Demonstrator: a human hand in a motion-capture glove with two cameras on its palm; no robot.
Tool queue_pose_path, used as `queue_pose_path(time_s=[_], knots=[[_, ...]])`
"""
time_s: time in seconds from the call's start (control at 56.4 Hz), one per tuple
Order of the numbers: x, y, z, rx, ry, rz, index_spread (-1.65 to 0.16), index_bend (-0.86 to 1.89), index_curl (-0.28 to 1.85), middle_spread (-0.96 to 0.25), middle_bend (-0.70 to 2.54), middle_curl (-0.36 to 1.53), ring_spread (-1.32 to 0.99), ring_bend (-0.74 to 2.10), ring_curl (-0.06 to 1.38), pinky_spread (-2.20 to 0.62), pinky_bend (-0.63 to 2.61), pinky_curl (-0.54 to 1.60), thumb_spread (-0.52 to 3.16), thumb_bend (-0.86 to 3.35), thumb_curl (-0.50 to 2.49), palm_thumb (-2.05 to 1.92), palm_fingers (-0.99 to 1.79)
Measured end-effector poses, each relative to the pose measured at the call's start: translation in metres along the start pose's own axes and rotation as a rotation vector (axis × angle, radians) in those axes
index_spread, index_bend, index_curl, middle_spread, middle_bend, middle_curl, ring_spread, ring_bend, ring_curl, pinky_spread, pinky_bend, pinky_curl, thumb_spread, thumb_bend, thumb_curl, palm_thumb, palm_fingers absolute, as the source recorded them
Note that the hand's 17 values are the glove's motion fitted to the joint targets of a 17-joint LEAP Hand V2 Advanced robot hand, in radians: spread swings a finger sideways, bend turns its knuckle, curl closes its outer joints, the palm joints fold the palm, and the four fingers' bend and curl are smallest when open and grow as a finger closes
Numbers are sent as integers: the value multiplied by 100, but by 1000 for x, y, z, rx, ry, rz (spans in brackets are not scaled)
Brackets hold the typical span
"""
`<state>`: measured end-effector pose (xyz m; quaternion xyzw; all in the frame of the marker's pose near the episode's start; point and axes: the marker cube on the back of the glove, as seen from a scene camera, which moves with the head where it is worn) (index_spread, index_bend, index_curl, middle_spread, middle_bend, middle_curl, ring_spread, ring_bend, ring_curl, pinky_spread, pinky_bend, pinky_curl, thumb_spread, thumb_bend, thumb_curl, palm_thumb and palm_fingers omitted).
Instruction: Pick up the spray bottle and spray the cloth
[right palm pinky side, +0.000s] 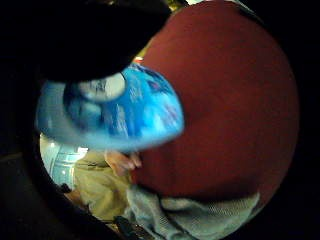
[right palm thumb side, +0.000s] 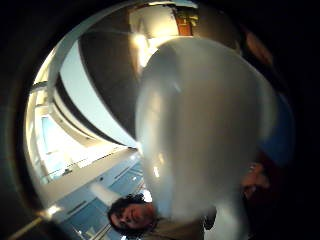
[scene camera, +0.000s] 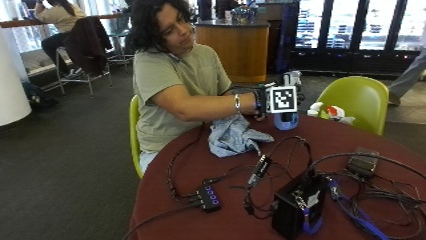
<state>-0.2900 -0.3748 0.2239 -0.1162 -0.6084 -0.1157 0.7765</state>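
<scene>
Nearest the outside camera, a black box (scene camera: 297, 206) stands on the round dark red desk (scene camera: 200, 170) among a tangle of black cables (scene camera: 373, 185); a small black hub with purple lights (scene camera: 208, 196) lies toward the desk's front edge, and another small black box (scene camera: 363, 163) sits farther right. Beyond these, a crumpled blue-grey cloth (scene camera: 231, 136) lies on the desk in front of the seated person; the little finger side palm view shows its grey weave (right palm pinky side: 200, 212) at the edge of the red surface. Just beyond the cloth, the gloved right hand (scene camera: 264, 101) is raised above the desk with the spray bottle (scene camera: 286, 114) in it; the bottle's blue lower body shows below the hand, upright or nearly so, lifted clear of the desk and just beside the cloth's far corner. The fingers appear to be wrapped round the bottle, though the glove hides most of them; in the thumb side palm view the bottle's pale body (right palm thumb side: 205, 130) fills much of the frame, and in the other its blue label (right palm pinky side: 125, 110) lies close to the palm. A second white and red bottle (scene camera: 329, 112) stands behind, before a green chair (scene camera: 356, 97).
</scene>
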Motion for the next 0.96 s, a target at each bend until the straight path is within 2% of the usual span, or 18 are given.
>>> queue_pose_path(time_s=[0.018,0.035,0.266,0.514,0.674,0.957], knots=[[-4,9,-5,-18,6,8,-29,20,60,-11,46,49,-11,48,43,-5,30,40,55,-5,80,93,61],[-7,16,-9,-16,18,16,-29,21,62,-10,43,49,-10,49,45,-2,31,42,60,-4,80,92,55],[1,120,-35,-83,427,111,-35,12,43,-3,25,40,-6,37,36,16,31,36,89,-4,66,76,46],[-14,203,-45,32,760,192,-39,15,35,-3,19,36,-5,32,34,22,29,35,101,-3,56,69,39],[-34,235,-49,129,974,199,-40,16,34,-2,19,36,-5,27,33,22,25,34,104,-3,51,67,38],[-48,251,-43,106,1008,180,-41,16,32,-2,19,34,-6,26,32,22,18,33,106,-3,46,65,40]])
